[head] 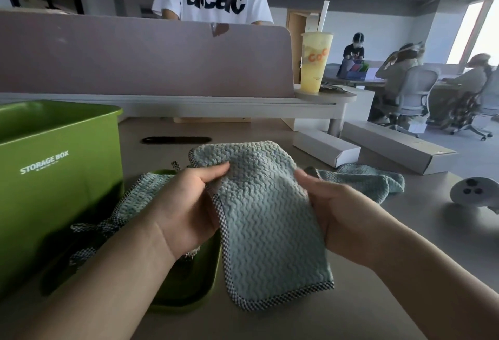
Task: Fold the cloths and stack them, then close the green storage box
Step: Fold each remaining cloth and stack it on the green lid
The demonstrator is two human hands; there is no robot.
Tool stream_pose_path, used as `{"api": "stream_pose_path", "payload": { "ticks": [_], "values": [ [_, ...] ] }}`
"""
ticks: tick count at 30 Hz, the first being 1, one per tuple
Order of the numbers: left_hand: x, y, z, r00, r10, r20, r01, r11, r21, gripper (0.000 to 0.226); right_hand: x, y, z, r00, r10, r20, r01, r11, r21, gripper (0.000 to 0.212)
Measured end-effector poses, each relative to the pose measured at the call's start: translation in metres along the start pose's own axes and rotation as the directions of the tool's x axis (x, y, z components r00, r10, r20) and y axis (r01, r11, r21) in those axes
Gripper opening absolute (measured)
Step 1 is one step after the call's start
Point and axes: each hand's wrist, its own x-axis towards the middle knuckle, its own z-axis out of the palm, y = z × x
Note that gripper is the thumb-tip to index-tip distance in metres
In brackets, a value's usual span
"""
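Observation:
Both hands hold up a teal waffle cloth [267, 221] with a checked hem above the table. My left hand [186, 204] pinches its left edge between thumb and fingers. My right hand [334, 215] grips its right edge. The cloth's lower end hangs down toward the table. A second teal cloth [135, 199] lies crumpled under my left forearm, over the green lid [189, 293] that lies flat on the table. A third cloth [372, 180] lies bunched behind my right hand. The green storage box [56, 177] stands open at the left.
Two long white cartons [326, 148] [397, 148] lie at the table's far right. A white controller [475, 191] sits at the right edge. A yellow drink cup [314, 61] stands on the ledge by the grey divider [145, 59]. One person stands behind the divider; others sit far right.

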Motion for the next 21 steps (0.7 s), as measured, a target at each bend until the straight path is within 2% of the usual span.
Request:
{"api": "stream_pose_path", "payload": {
  "ticks": [2, 5, 7, 10, 14, 18, 21],
  "values": [
    [0.001, 0.003, -0.003, 0.999, 0.044, 0.022, -0.043, 0.997, -0.069, 0.029, -0.001, 0.002, 0.0, 0.998, 0.065, -0.004, -0.065, 0.996, -0.059, 0.035],
    [0.001, 0.006, -0.009, 0.989, 0.121, 0.088, -0.105, 0.98, -0.167, 0.04, -0.002, 0.003, 0.003, 0.999, 0.03, -0.038, -0.033, 0.996, -0.084, 0.044],
    [0.0, 0.004, -0.008, 0.982, 0.135, 0.13, -0.111, 0.978, -0.179, 0.044, -0.001, 0.003, 0.004, 0.997, -0.003, -0.073, -0.003, 0.997, -0.082, 0.043],
    [-0.001, -0.001, -0.002, 0.978, 0.147, 0.145, -0.124, 0.98, -0.157, 0.04, 0.0, 0.004, 0.003, 0.995, -0.008, -0.103, 0.0, 0.997, -0.079, 0.039],
    [-0.001, 0.005, -0.004, 0.985, 0.159, 0.07, -0.139, 0.963, -0.231, 0.038, 0.0, 0.004, 0.005, 0.999, 0.022, -0.03, -0.024, 0.998, -0.056, 0.038],
    [0.002, 0.013, -0.011, 0.973, 0.22, -0.066, -0.229, 0.936, -0.265, 0.026, 0.003, 0.009, 0.006, 0.999, -0.023, 0.027, 0.024, 0.998, -0.066, 0.041],
    [0.004, 0.014, -0.012, 0.966, 0.233, -0.108, -0.255, 0.929, -0.269, 0.026, 0.002, 0.009, 0.006, 0.997, -0.027, 0.071, 0.031, 0.998, -0.053, 0.039]
  ]
}}
